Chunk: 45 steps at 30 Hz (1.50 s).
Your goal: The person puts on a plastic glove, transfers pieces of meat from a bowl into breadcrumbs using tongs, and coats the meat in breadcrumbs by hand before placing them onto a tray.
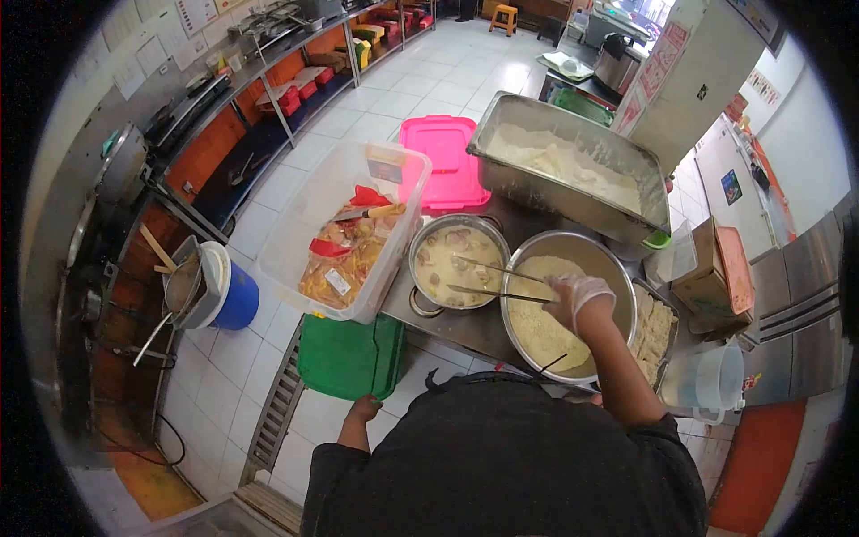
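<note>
My right hand [580, 300], in a clear plastic glove, is closed around metal tongs [506, 294]. The tongs' arms are spread, and their tips reach over a pot of pale batter [446, 258] with pieces in it, possibly meat. Beneath the hand is a large steel bowl [617, 268] of crumbly, pale yellow coating. My left hand [365, 408] is low on the left, by the corner of a green plastic lid or bin [351, 356]. Its fingers are too small and partly hidden to show whether they grip it.
A clear tub [295, 224] holds marinated pieces and a wooden-handled knife [376, 212]. Behind are a pink lid [440, 148] and a deep steel pan of flour [501, 161]. At right stand a tray of coated pieces [655, 327] and a clear jug [707, 376]. A blue bucket [237, 295] is left.
</note>
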Tool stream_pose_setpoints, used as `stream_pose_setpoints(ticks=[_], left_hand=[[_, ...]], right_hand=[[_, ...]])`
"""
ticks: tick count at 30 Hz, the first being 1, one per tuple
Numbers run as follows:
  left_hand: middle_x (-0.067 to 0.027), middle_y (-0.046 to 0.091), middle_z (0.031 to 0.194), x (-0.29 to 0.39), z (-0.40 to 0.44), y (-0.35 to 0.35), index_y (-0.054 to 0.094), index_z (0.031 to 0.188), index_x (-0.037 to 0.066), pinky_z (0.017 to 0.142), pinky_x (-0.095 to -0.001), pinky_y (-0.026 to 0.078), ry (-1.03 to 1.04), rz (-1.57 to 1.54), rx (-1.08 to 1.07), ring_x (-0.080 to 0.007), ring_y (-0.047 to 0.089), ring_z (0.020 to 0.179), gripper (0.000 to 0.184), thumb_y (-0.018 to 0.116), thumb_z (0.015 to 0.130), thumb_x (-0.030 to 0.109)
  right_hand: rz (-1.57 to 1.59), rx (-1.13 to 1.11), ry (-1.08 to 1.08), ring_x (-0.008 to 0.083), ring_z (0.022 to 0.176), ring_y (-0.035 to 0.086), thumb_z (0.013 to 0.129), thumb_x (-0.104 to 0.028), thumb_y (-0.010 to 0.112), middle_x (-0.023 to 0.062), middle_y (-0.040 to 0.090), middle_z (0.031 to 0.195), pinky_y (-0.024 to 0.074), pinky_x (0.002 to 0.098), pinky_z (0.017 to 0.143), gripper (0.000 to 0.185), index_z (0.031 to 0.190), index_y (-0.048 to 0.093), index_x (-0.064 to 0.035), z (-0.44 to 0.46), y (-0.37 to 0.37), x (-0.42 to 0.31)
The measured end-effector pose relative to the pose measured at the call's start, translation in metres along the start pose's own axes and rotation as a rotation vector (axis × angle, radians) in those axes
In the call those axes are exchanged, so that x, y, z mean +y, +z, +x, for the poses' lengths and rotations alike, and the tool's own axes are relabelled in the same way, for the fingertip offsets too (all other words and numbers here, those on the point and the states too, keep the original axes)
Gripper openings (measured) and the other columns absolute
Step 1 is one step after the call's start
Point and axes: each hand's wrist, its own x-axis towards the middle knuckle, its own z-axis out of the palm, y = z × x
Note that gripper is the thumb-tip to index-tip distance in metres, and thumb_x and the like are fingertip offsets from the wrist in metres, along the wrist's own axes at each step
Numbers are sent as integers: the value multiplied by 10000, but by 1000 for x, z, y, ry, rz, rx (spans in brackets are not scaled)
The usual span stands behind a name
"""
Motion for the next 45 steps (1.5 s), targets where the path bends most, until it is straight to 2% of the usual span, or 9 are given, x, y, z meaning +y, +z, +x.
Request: stream_pose_setpoints(ticks=[13, 15, 18, 22, 28, 32, 35, 36, 45], left_hand=[[-243, 625, 1196, -31, 3, 28, 573, 1235, 66, 972, -434, 455, -21, -61, -18, -363, 578, 1158, 609, 701, 809, 481], [-220, 637, 1192, -61, 22, 44, 623, 1194, 52, 964, -433, 465, 12, -370, -100, -369, 587, 1145, 583, 696, 809, 484], [-211, 633, 1208, -57, 20, 38, 641, 1185, 41, 973, -431, 464, 68, -121, -54, -361, 586, 1153, 579, 697, 806, 475], [-207, 633, 1212, -43, 13, 34, 644, 1188, 32, 986, -429, 461, -39, -139, -18, -359, 582, 1161, 583, 694, 805, 469], [-203, 623, 1229, -56, 23, 39, 624, 1218, 43, 996, -429, 453, 15, -167, -71, -360, 570, 1175, 596, 687, 811, 474], [-231, 592, 1253, -49, 36, 54, 620, 1208, 27, 1016, -459, 430, 34, 103, -44, -375, 533, 1211, 575, 609, 872, 494], [-274, 517, 1320, -49, 50, 52, 602, 1209, -12, 1035, -473, 405, 406, 469, -59, -424, 499, 1220, 570, 513, 934, 478], [-273, 538, 1296, -48, 48, 53, 611, 1186, -11, 1034, -464, 403, 333, 159, 113, -421, 499, 1219, 535, 565, 912, 446], [-212, 631, 1193, 4, 19, 17, 643, 1153, 52, 964, -450, 463, 37, -79, 21, -383, 584, 1135, 465, 674, 831, 386]], right_hand=[[-145, 89, 48, 325, 800, 704, 865, -203, 534, 168, 712, 876, 546, 455, 673, 228, 936, 718, -88, 69, 73, -19], [-194, 112, 6, 295, 806, 714, 861, -185, 532, 152, 721, 891, 553, 436, 664, 220, 926, 716, -83, 67, 49, -28], [-210, 165, -21, 303, 808, 708, 833, -145, 544, 160, 713, 863, 533, 434, 623, 175, 827, 708, -83, 63, 39, -41], [37, -168, 58, 326, 952, 685, 898, -312, 567, 148, 709, 1009, 535, 447, 791, 303, 1062, 706, -99, 84, 35, -23], [324, -234, 71, 334, 1050, 638, 878, -441, 593, 150, 677, 1111, 486, 421, 910, 448, 1265, 621, -218, 76, 40, 21], [254, -145, 98, 350, 1087, 620, 878, -419, 586, 141, 635, 1217, 491, 454, 922, 434, 1248, 620, -194, 52, 1, 13], [82, -94, 58, 348, 1072, 625, 860, -422, 620, 131, 645, 1192, 498, 457, 901, 467, 1272, 598, -204, 49, 13, 19], [15, -113, 36, 348, 1064, 627, 850, -417, 638, 126, 652, 1174, 501, 459, 892, 475, 1273, 596, -205, 50, 9, 15], [-41, -167, -14, 320, 1020, 653, 824, -405, 656, 160, 666, 1132, 509, 433, 882, 460, 1210, 642, -153, 43, -6, -40]])
